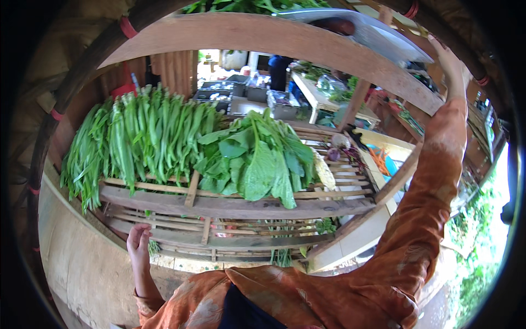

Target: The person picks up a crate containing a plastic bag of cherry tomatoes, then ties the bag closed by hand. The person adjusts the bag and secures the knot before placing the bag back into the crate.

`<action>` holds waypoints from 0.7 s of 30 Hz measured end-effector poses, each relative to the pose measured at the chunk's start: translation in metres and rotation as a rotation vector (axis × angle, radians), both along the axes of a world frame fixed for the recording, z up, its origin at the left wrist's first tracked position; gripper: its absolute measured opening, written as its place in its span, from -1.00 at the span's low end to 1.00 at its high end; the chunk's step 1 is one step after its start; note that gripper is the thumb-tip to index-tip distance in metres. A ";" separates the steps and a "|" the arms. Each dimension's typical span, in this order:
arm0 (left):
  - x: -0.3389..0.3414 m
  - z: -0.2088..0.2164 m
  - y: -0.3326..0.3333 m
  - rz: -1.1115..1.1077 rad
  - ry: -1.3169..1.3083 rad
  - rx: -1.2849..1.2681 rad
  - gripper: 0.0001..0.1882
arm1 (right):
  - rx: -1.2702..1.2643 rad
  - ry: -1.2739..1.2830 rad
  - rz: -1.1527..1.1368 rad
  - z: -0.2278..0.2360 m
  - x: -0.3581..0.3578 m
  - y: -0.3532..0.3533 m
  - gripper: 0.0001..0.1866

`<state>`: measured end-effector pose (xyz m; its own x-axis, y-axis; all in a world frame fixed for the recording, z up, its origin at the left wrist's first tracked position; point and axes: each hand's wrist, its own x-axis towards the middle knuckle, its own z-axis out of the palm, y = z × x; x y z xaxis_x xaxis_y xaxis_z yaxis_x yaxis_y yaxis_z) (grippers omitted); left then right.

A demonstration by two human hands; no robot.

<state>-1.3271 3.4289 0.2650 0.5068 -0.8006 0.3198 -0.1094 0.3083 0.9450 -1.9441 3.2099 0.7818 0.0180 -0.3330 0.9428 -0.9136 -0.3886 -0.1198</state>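
Note:
My right hand (450,64) is raised high at the upper right, fingers stretched upward beside a clear plastic bag (378,37) that lies over the wooden beam. Whether its fingertips touch the bag I cannot tell. Low on the left, my left hand (139,244) hangs in front of the slatted rack, fingers loosely bent and a little apart, holding nothing. Long green leafy stalks (148,137) fill the left of the rack's upper shelf. Beside them lies a pile of broad-leaved greens (255,159), and a pale, elongated vegetable (323,171) sits at their right.
A thick wooden beam (241,35) crosses above the rack, with more greens (257,5) over it. The rack's front rail (235,206) runs before me. Purple round vegetables (335,147) lie to the right. Behind stand grey crates (255,93) and a pale table (315,93).

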 end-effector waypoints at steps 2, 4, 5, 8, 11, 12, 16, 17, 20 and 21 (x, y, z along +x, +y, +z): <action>-0.004 -0.004 -0.006 -0.024 -0.006 0.031 -0.88 | -0.026 -0.029 0.115 -0.031 0.004 0.042 -0.61; -0.007 -0.007 -0.014 -0.054 -0.057 0.056 -0.89 | -0.101 0.020 0.134 -0.064 0.009 0.078 -0.64; -0.007 -0.008 -0.020 -0.067 -0.084 0.066 -0.89 | -0.178 0.126 0.125 -0.082 0.010 0.090 -0.65; -0.004 -0.009 -0.043 -0.080 -0.198 0.024 -0.90 | -0.219 -0.139 0.194 -0.142 -0.003 0.106 -0.67; -0.001 -0.007 -0.078 -0.056 -0.355 -0.022 -0.88 | -0.329 -0.213 -0.099 -0.197 -0.039 0.096 -0.62; -0.001 -0.006 -0.091 -0.015 -0.473 -0.054 -0.87 | -0.333 -0.249 -0.119 -0.216 -0.052 0.087 -0.57; -0.023 -0.002 -0.145 0.192 -0.840 -0.249 -0.77 | -0.337 -0.159 -0.419 -0.291 -0.092 0.047 -0.37; -0.030 -0.002 -0.154 0.241 -0.926 -0.302 -0.76 | -0.275 -0.168 -0.451 -0.309 -0.098 0.039 -0.33; -0.044 -0.004 -0.166 0.294 -0.974 -0.265 -0.76 | -0.198 -0.177 -0.433 -0.347 -0.106 0.013 -0.27; -0.046 -0.005 -0.167 0.326 -0.995 -0.261 -0.76 | -0.211 -0.184 -0.423 -0.356 -0.106 0.005 -0.27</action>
<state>-1.3736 3.2617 0.2598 0.1013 -0.5213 0.8473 -0.9054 0.3046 0.2957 -2.0502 3.2148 0.4258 -0.2499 -0.0772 0.9652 -0.9674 -0.0225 -0.2523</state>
